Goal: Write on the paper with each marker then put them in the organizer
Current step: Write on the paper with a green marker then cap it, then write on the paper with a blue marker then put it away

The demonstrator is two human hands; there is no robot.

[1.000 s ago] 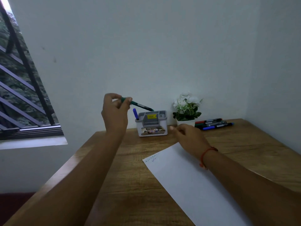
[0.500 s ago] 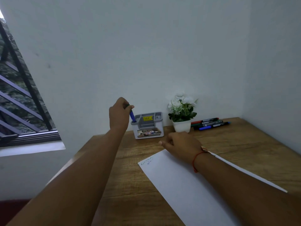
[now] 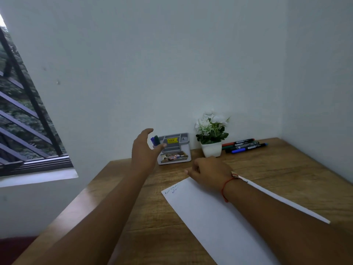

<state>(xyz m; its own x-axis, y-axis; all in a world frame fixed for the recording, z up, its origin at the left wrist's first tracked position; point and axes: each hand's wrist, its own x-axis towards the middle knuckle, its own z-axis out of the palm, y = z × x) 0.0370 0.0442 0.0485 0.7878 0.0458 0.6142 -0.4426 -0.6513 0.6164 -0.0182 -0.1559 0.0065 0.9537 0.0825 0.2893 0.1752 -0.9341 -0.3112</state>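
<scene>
Two markers stand in the organizer [image 3: 174,149], just left of the frame's centre: a blue marker [image 3: 152,140] and a green marker [image 3: 157,140], both upright in its left-hand slot. The left hand [image 3: 146,148] hovers right beside them with its fingers [image 3: 148,131] spread and empty, gripping nothing. The green one looks freshly dropped in, judging by how near the loose hand is.

The right hand [image 3: 208,172] rests palm-down on the top edge of the paper [image 3: 215,217], which lies slanted across the lower middle of the tabletop [image 3: 277,178]. Its fingers are loosely curled and hold nothing. Two short scribbled lines sit at the paper's upper left corner, which fits two markers used.

So the job seems partly done. To the right of centre, past a small potted plant [image 3: 212,133], more markers [image 3: 245,145] lie bunched flat on the tabletop near the wall: red, green, black and blue caps show, though the exact count is hard to tell. Each of these likely has yet to mark the paper and go into the organizer.
</scene>
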